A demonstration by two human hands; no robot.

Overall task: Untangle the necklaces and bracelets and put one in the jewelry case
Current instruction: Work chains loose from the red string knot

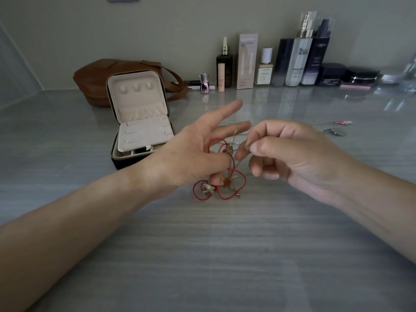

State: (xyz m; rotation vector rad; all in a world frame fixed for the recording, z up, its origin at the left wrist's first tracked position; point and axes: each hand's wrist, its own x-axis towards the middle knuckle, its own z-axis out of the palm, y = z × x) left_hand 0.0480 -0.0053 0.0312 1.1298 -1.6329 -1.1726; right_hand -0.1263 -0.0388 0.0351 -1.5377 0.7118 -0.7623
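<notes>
**Knot held between two hands, case open and ready**

On the grey tabletop [202, 255], at ten o'clock from the hands, the jewelry case [139, 122] stands with its lid propped upright and its tray bare. It is probably left open so a freed piece can go straight in. Nothing lies in it yet.

The left hand [193, 158] anchors the red cord tangle [211, 189]. Its lower fingers pinch the cord and charms just above the tabletop. Its index and middle fingers stretch out toward one o'clock, likely to stay clear of the loops.

At three o'clock of the tangle, the right hand [299, 154] pinches a thin gold chain [235, 134] between thumb and forefinger, seemingly to draw it free of the red cord.

At two o'clock, well apart, a silver necklace [324, 123] lies stretched straight, apparently already separated.
</notes>
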